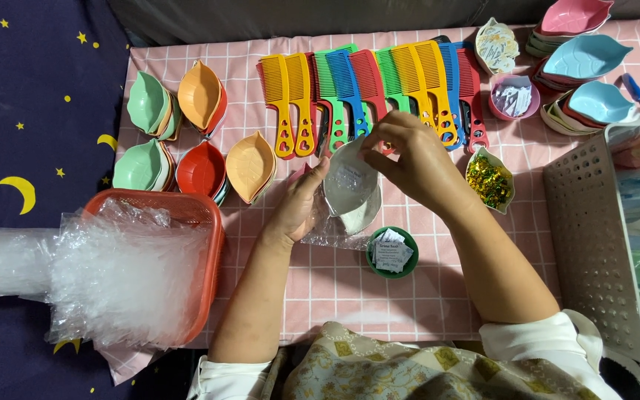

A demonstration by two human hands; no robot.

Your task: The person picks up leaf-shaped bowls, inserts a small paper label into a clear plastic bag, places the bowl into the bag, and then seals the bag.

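My left hand point(299, 201) holds a clear plastic bag point(331, 231) from the left, over the pink checked cloth point(320, 285). A white leaf-shaped dish point(351, 191) with a small paper card on it sits partly inside the bag. My right hand point(415, 159) pinches the top edge of the dish or bag from the right. Just below stands a green round cup point(392, 253) of small paper cards. A leaf dish of gold and green sequins point(489, 180) lies right of my right hand.
Several coloured combs point(370, 85) lie in a row at the back. Stacks of leaf dishes point(200, 95) stand at left and at the back right point(585, 58). An orange basket point(200, 244) holds clear bags point(124, 278). A white perforated basket point(594, 237) stands at right.
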